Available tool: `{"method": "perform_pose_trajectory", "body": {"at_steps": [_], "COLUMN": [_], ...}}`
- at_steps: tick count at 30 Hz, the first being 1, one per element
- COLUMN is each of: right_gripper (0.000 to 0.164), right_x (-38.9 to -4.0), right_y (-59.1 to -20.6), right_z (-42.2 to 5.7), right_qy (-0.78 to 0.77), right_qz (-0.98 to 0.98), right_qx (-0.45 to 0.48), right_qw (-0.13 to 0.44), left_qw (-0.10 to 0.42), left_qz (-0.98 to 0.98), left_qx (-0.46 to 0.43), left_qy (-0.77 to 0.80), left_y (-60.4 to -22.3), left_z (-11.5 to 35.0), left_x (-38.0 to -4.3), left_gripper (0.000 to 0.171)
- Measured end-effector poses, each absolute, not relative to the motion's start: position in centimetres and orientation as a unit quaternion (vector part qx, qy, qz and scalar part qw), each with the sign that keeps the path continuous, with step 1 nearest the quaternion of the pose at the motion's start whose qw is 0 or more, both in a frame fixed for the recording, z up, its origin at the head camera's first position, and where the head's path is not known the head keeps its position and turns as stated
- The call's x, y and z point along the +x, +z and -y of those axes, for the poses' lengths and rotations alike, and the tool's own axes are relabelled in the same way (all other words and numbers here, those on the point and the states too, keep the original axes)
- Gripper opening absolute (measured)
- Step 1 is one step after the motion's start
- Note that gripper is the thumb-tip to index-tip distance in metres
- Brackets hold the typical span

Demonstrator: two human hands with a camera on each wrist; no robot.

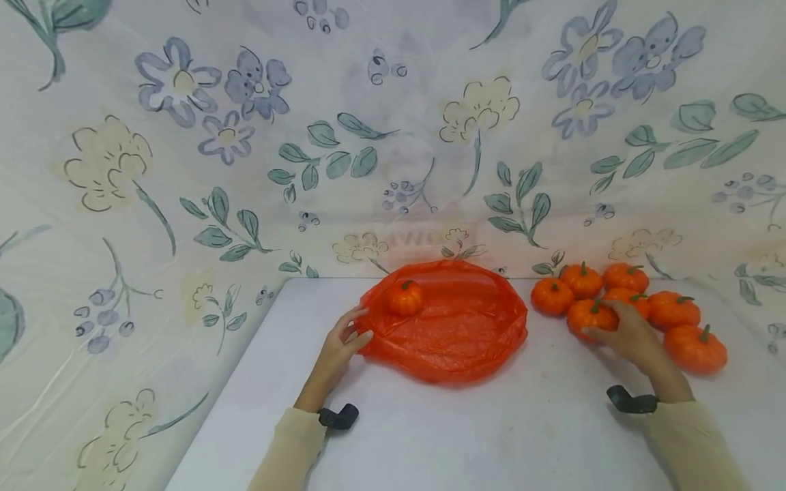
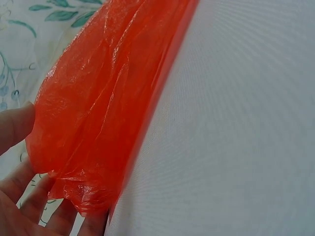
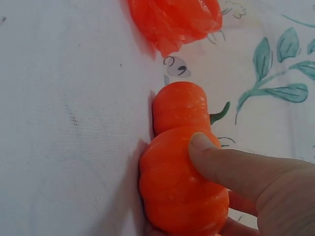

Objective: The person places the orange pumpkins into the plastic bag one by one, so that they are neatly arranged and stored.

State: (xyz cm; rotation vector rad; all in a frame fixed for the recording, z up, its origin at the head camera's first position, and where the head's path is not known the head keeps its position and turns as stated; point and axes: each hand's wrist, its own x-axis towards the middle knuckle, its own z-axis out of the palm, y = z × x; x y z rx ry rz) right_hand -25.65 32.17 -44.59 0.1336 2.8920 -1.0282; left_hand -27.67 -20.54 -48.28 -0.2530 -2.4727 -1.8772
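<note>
A red plastic bag lies spread wide on the table, with one small orange pumpkin in its left part. At the bag's left edge is my left hand; its spread fingers and thumb touch the thin plastic. In the left wrist view the fingertips are partly hidden behind the crumpled bag. On the right, my right hand grips a ribbed orange pumpkin with a green stem. The right wrist view shows the thumb across this pumpkin, with the other fingers mostly hidden.
Several more orange pumpkins cluster around my right hand, near the table's back right. The white table ends at the back against a flower-patterned cloth. Both wrists wear a black device.
</note>
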Motion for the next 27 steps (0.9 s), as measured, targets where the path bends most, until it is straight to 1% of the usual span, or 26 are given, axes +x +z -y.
{"method": "perform_pose_trajectory", "body": {"at_steps": [5, 12, 21, 27], "right_gripper": [0.095, 0.1, 0.1, 0.1], "right_x": [-25.7, -25.3, -25.3, -25.0], "right_y": [-44.2, -43.4, -42.8, -42.4], "right_z": [-32.5, -33.0, -32.9, -31.8], "right_qy": [-0.329, -0.334, -0.35, -0.353], "right_qz": [-0.943, -0.94, -0.935, -0.935], "right_qx": [0.038, 0.033, 0.028, 0.012], "right_qw": [0.04, 0.056, 0.039, 0.026], "left_qw": [0.013, 0.007, 0.005, 0.009], "left_qz": [0.794, 0.796, 0.793, 0.792], "left_qx": [-0.084, -0.079, -0.075, -0.075], "left_qy": [-0.602, -0.6, -0.605, -0.606], "left_y": [-48.1, -48.1, -48.2, -48.4], "left_z": [20.6, 20.6, 20.6, 20.6], "left_x": [-27.8, -27.7, -27.5, -27.5], "left_gripper": [0.048, 0.049, 0.05, 0.05]}}
